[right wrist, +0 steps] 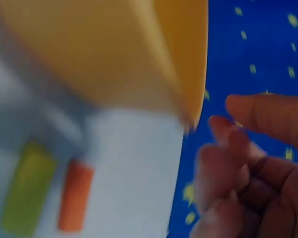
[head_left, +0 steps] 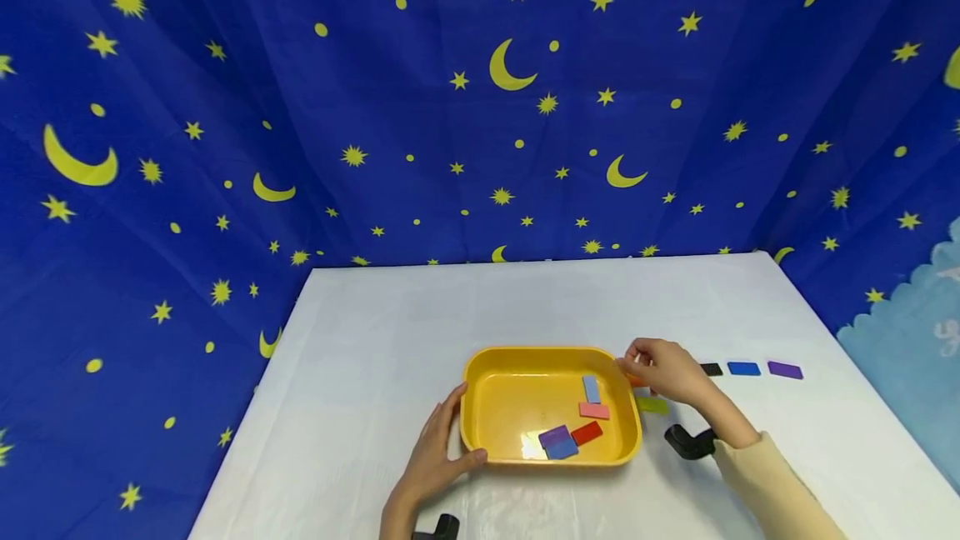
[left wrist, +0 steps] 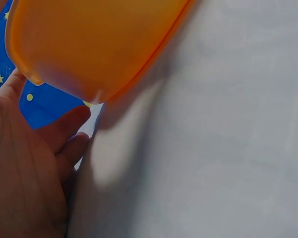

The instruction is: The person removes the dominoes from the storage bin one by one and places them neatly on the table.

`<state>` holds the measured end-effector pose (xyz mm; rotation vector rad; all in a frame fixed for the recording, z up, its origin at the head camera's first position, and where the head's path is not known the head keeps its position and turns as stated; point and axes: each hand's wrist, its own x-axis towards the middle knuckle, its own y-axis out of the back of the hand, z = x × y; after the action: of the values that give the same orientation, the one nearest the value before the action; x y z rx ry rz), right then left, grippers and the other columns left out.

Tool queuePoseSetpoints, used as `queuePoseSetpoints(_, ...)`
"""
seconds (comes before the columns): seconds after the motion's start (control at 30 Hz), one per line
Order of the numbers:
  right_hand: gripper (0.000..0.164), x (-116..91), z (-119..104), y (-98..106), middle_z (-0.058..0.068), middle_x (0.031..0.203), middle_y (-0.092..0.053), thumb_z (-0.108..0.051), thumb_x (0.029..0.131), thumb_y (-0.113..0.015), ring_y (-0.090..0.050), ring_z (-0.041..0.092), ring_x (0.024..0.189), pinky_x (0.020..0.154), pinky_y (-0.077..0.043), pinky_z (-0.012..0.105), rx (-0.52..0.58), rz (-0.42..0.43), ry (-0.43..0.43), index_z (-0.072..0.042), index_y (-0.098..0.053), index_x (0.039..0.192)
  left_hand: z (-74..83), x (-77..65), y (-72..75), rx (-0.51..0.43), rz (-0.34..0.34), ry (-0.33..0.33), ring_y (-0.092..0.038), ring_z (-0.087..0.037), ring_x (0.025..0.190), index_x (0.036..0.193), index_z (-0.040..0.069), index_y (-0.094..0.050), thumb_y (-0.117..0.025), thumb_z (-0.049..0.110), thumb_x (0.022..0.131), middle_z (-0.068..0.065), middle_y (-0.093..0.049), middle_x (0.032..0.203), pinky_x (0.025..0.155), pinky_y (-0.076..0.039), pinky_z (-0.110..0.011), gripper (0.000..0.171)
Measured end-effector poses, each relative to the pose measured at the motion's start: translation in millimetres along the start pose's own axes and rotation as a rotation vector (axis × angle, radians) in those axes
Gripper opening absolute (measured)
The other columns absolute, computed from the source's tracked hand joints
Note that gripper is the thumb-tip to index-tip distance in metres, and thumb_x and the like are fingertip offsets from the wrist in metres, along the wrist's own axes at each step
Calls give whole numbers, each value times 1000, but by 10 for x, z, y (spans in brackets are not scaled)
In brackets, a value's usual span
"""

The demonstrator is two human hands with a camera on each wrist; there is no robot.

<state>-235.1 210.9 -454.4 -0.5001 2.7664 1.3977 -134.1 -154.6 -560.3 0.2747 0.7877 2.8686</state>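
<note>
A yellow tray [head_left: 551, 463] stands on the white table. Inside it lie a light blue tile [head_left: 592, 389], a pink tile [head_left: 594, 411], a red tile [head_left: 587, 433], a purple tile [head_left: 554, 436] and a blue tile [head_left: 562, 449]. My left hand [head_left: 432, 458] is spread around the tray's near left corner, thumb at the front rim, fingertips at the left side. My right hand [head_left: 669, 369] is at the right rim, fingers loosely bent, nothing visible between thumb and fingers in the right wrist view. Beneath it lies an orange tile [right wrist: 75, 196], partly hidden in the head view.
A yellow-green tile [head_left: 652, 405] lies just right of the tray. Farther right, a black tile [head_left: 711, 369], another blue tile [head_left: 743, 368] and another purple tile [head_left: 785, 369] form a row. A dark blue star-patterned cloth [head_left: 420, 107] hangs behind the table.
</note>
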Motion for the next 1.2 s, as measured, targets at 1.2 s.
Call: queuePoseSetpoints(1.2, 43, 317, -755, -759, -12, 54, -43, -46, 64, -86, -40, 6, 51, 49, -30, 22, -533, -487, 361, -20, -52, 57, 16, 14, -9, -26, 9, 14, -31, -24, 136, 149, 36, -24, -74, 38, 75, -1, -37, 148, 113, -9, -35, 90)
